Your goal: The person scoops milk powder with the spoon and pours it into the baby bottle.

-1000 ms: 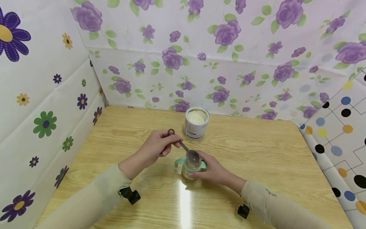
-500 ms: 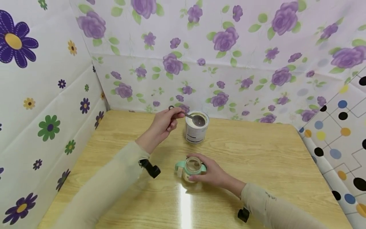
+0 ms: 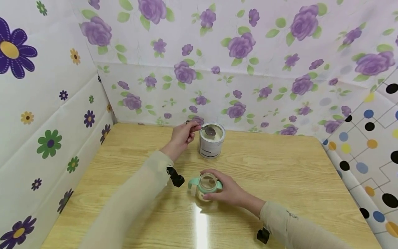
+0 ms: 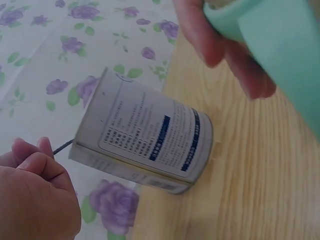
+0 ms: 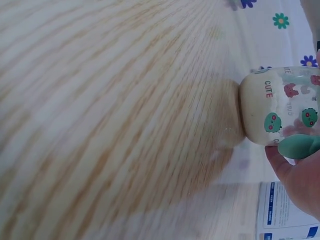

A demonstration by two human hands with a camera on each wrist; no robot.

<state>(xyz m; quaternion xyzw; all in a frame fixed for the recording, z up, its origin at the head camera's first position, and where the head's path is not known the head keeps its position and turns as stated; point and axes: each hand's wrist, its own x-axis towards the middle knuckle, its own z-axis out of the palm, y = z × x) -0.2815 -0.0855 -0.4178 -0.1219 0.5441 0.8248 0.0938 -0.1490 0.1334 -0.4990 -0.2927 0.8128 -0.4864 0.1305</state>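
My left hand (image 3: 182, 137) pinches a dark metal spoon (image 3: 210, 131) by its handle. The spoon's bowl is inside the mouth of a tin (image 3: 210, 148) of pale powder, just below the rim. In the left wrist view only a bit of spoon handle (image 4: 62, 147) shows between the fingers and the tin. Closer in, my right hand (image 3: 229, 190) grips a clear baby bottle (image 3: 207, 183) with a mint-green two-handled collar. The bottle stands upright and uncapped on the table. Its lower part looks cream-coloured in the right wrist view, with printed cartoon figures (image 5: 272, 122) above.
The wooden table (image 3: 273, 173) carries the tin near its back edge, close to a flowered cloth wall (image 3: 217, 90). Patterned cloth also hangs on the left side (image 3: 62, 114) and on the right (image 3: 373, 138). Light glares off the table in front of the bottle.
The left hand has carried the spoon from above the bottle back to the tin and lowered it into the mouth. My right hand has stayed on the bottle.
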